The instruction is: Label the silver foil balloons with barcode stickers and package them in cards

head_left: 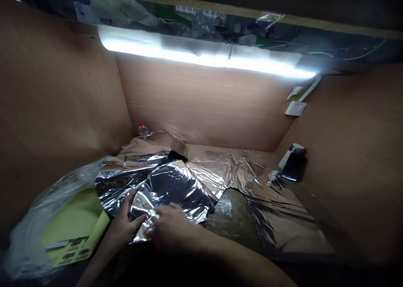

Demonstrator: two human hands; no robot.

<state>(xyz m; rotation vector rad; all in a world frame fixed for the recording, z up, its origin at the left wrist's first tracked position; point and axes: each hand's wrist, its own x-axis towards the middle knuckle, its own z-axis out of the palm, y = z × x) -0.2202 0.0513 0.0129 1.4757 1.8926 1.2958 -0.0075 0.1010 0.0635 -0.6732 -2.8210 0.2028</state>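
Observation:
A crumpled sheet of silver-and-black metallic foil (170, 190) bunches up in front of me. My left hand (124, 224) grips its lower left edge, fingers curled over the fold. My right hand (171, 226) pinches the same sheet close by, with its fingertips nearly touching the left hand's. More foil (239, 173) lies spread and wrinkled across the wooden desk (264, 155) to the right. A curved brown piece (233, 220) shows beside my right hand, but I cannot tell what it is.
A clear plastic bag (40, 224) and a yellow printed card (75, 222) lie to the left. A red-capped bottle (143, 129) stands in the back corner. A dark phone (294, 167) leans at right, below a wall switch (296, 108). Wooden walls enclose the desk under a bright strip light (201, 54).

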